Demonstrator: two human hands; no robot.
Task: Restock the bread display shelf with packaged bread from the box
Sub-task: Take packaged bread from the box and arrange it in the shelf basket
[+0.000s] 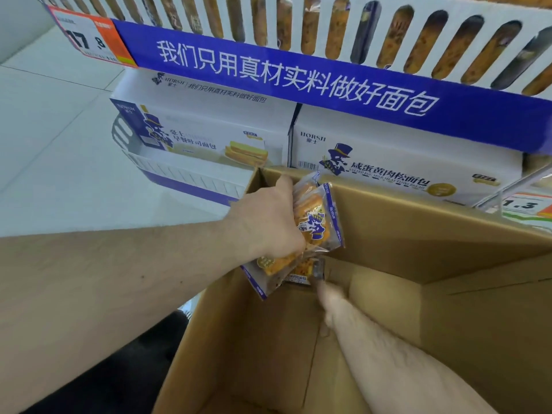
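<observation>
My left hand (265,219) grips a bunch of clear bread packets (316,222) with blue edges, held over the near-left corner of the open cardboard box (433,234). My right hand (331,297) reaches down into the box and touches another bread packet (304,271) just below the bunch; its fingers are mostly hidden. Above, the bread display shelf (298,76) has a blue banner with white characters and a white slotted basket front, with packaged bread showing behind the slots.
Two white printed bread cartons (203,135) (403,162) sit on the lower shelf behind the box. Price tags hang at the top left (89,37) and at the right (522,204). Pale floor tiles (53,144) lie to the left.
</observation>
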